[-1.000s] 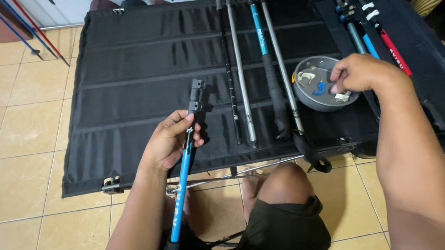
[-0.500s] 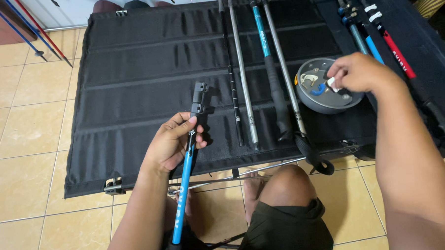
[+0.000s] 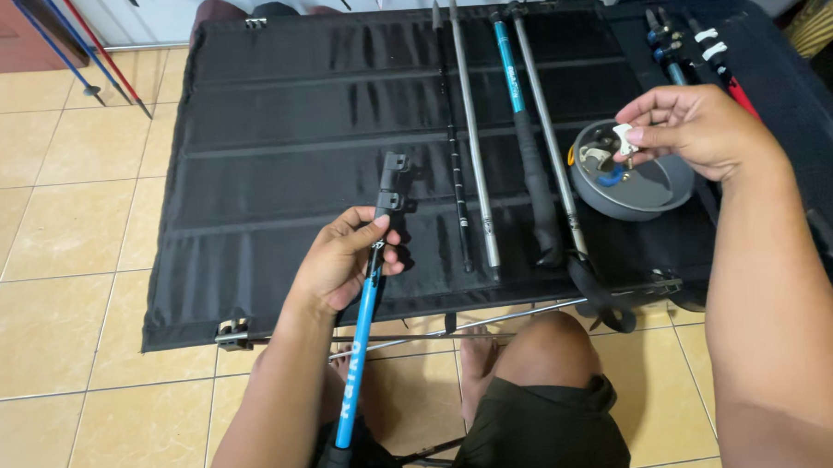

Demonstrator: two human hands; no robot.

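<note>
Pinched between the right hand's (image 3: pixel 694 132) thumb and fingertips, a small white clip (image 3: pixel 624 140) now hangs lifted clear of the grey bowl (image 3: pixel 650 193), where a moment ago that hand was still dipping in. Left hand (image 3: pixel 344 260), arm bent inward, wraps closed around a blue pole section (image 3: pixel 360 342) over the black table (image 3: pixel 275 156).

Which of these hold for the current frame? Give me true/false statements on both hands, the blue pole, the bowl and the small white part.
1. The left hand grips a blue pole. True.
2. The right hand lies flat on the black fabric table. False: it is raised over the grey bowl, pinching a small white part.
3. The grey bowl sits on the tiled floor. False: it sits on the black fabric table.
4. Several pole sections lie on the table between the hands. True.
</note>
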